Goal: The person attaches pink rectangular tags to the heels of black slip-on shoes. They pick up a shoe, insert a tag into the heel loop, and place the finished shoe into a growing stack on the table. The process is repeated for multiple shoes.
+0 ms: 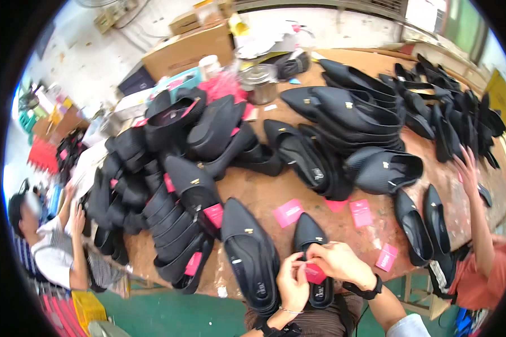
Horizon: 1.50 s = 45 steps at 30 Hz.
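Observation:
A black pointed flat shoe (309, 229) lies at the table's front edge, toe away from me, a small gold ornament on its upper. Over its opening my left hand (294, 278) and my right hand (341, 262) meet with pinched fingertips at a pink tag (315, 274). My fingers hide the tag's upper edge and the middle of the shoe. Just left of my left hand rests a larger-looking black flat shoe (248, 248), apparently stacked on others. Several loose pink tags, such as one pink card (288, 213), lie beyond my hands.
Black shoes (173, 227) with pink tags are piled left; another stack (354, 109) stands behind. A pair of flats (413, 227) lies right. A person's arm (476, 202) reaches in from the right, and another person (52, 244) works at the left. A glass jar (259, 82) stands at the back.

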Tool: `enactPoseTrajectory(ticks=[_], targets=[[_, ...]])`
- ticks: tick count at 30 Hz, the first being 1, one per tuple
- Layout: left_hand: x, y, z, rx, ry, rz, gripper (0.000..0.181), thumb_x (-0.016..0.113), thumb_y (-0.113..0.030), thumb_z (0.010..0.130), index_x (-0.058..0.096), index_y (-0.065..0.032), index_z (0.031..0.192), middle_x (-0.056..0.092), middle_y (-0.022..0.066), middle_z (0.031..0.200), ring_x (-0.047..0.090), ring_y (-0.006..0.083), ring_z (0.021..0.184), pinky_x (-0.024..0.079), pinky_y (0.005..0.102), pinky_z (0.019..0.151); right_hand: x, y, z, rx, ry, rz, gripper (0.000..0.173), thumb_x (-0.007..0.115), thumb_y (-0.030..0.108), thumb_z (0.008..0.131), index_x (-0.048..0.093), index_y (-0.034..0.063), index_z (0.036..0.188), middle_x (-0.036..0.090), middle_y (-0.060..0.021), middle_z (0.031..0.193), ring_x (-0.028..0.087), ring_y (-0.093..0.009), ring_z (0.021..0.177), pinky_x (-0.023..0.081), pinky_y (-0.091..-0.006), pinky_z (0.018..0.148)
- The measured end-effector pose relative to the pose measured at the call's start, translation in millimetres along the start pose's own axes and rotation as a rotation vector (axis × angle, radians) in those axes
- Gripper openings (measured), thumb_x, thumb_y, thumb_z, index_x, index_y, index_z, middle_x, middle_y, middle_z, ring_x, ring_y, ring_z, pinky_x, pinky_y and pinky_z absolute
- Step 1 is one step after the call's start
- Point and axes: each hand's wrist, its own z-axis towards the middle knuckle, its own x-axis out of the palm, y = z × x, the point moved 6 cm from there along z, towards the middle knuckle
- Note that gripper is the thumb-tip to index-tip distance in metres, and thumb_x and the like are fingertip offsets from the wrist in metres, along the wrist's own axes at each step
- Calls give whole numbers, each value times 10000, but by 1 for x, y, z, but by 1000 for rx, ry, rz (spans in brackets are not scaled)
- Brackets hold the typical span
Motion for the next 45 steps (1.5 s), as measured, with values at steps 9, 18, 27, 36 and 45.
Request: enactPoseTrajectory(ticks=[9,18,27,36,45], targets=[[11,12,5,12,35,-110,195,553,12,962,554,38,1155,611,55,911,599,105,833,490,230,780,2,-17,-4,-16,-24,182,169,607,184,921,519,49,971,631,-188,736,648,-415,711,473,-490,584],[10,6,4,45,86,-53,217,528,62,946,532,29,1161,612,69,920,596,112,860,486,252,807,-1,-13,-5,-14,30,200,165,655,142,862,566,13,915,650,-173,752,646,-394,732,484,-466,626],[8,-1,8,98,101,24,242,531,111,913,528,22,1138,591,49,924,584,105,854,479,244,827,-7,-12,1,-33,87,218,188,696,140,828,585,-9,856,644,-191,724,657,-386,751,486,-468,626],[7,-1,5,4,126,-56,248,614,16,941,569,3,1185,604,50,927,584,119,878,480,234,815,2,-23,0,-66,-8,524,184,677,181,867,616,8,853,623,-178,697,638,-373,690,465,-444,612],[3,-16,-16,157,201,662,909,679,53,789,149,37,1527,481,293,1305,485,392,1258,403,413,1046,-137,-52,-133,275,-957,-374,144,620,54,810,671,63,945,657,-134,891,617,-334,890,489,-436,822]])
